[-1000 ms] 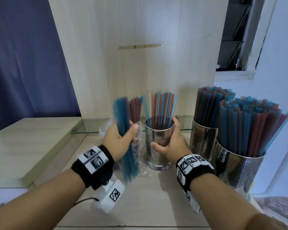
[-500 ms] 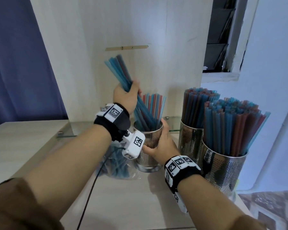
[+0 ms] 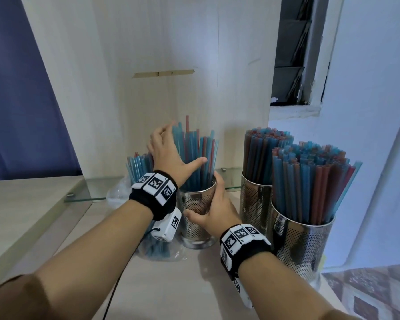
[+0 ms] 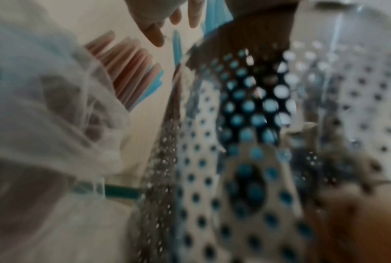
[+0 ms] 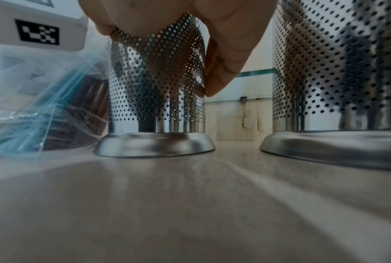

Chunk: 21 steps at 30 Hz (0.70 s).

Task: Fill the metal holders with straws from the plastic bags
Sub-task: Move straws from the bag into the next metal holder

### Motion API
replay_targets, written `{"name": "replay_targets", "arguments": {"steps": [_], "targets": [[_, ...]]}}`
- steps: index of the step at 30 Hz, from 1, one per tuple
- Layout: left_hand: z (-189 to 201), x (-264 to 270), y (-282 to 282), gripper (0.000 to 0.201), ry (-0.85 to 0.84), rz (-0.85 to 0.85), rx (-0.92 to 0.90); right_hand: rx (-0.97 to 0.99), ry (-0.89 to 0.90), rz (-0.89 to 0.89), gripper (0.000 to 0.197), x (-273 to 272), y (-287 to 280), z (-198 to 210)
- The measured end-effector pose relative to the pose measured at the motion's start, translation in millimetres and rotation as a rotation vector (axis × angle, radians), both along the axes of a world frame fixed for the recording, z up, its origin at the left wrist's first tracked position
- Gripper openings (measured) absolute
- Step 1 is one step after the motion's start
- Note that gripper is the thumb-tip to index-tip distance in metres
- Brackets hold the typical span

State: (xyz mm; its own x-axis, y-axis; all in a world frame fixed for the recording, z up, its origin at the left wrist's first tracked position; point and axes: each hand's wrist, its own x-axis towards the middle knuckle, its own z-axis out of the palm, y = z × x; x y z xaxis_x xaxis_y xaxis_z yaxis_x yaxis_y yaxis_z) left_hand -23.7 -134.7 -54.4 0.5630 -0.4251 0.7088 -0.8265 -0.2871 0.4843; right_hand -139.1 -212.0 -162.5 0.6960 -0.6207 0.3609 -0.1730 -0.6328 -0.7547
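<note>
A perforated metal holder (image 3: 195, 204) stands on the counter, partly filled with blue and red straws (image 3: 200, 151) of uneven height. My right hand (image 3: 214, 205) grips this holder round its wall, thumb in front and fingers behind; the right wrist view shows those fingers (image 5: 225, 53) on the holder (image 5: 158, 92). My left hand (image 3: 171, 154) is open, palm and spread fingers against the left side of the straws, thumb across them. A clear plastic bag (image 3: 158, 249) with more straws lies left of the holder. The left wrist view is blurred, showing the holder (image 4: 246, 124) up close.
Two full metal holders (image 3: 255, 204) (image 3: 303, 245) stand close on the right. A wooden panel (image 3: 171, 54) rises behind, with a glass shelf edge (image 3: 88, 199) at its foot. A raised wooden ledge (image 3: 21, 204) lies left. The counter drops off at the right.
My left hand lifted a bundle of straws from the bag, swung it up over the holder and let it go inside. It now lies open against the straws. The right hand kept holding the holder.
</note>
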Motion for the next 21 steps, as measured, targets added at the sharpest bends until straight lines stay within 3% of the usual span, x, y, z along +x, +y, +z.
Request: {"name": "replay_targets", "arguments": {"steps": [4, 7, 10, 14, 17, 19, 21], "targets": [[-11.9, 2.2, -4.5, 0.12, 0.075, -0.013, 0.091, 0.015, -0.005, 0.005, 0.126, 0.9, -0.4, -0.5], [-15.0, 6.8, -7.4, 0.123, 0.249, -0.159, 0.06, 0.017, -0.007, 0.0, 0.125, 0.7, -0.1, -0.9], [-14.2, 15.2, -12.4, 0.118, 0.41, -0.188, 0.076, 0.02, -0.025, 0.004, 0.125, 0.7, 0.4, -1.8], [-5.0, 22.4, -12.1, 0.079, 0.426, -0.181, 0.024, 0.015, -0.039, 0.005, 0.126, -0.3, 1.3, -1.5], [4.3, 27.5, -8.7, 0.091, 0.422, -0.196, 0.002, 0.008, -0.023, 0.002, 0.125, 1.6, -0.4, -2.4], [2.7, 30.0, -5.7, 0.103, 0.448, -0.225, 0.119, 0.01, -0.02, 0.005, 0.126, 2.2, -1.2, -2.4], [-2.6, 31.3, -3.7, 0.096, 0.437, -0.246, 0.234, 0.002, -0.006, 0.001, 0.126, 1.4, -0.7, -1.6]]}}
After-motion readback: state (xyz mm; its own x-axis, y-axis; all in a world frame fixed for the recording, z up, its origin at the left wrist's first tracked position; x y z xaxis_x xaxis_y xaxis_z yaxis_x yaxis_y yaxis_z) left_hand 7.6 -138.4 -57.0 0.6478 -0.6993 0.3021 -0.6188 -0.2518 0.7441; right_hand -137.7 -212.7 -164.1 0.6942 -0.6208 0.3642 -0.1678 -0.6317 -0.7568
